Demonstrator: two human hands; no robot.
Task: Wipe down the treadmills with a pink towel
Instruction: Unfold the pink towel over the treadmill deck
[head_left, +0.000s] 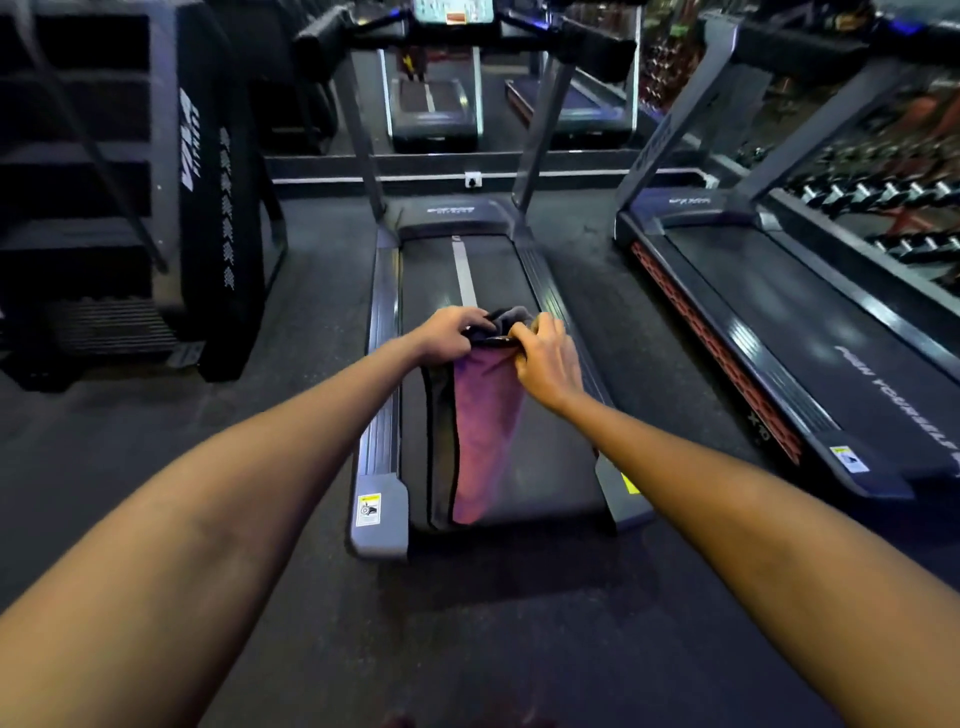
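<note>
Both arms reach forward over the rear end of the middle treadmill; the left hand and the right hand each pinch the top edge of the pink towel, grips curled round the bunched cloth, fingers of the two hands near each other; the towel hangs down from them in front of the belt, its lower edge near the belt's rear edge; a yellow-and-white warning label sits on the rear left corner of the deck, its text too small to read; a second treadmill stands to the right, blurred lettering along its side rail; a stair machine at left reads "VIVA FITNESS".
</note>
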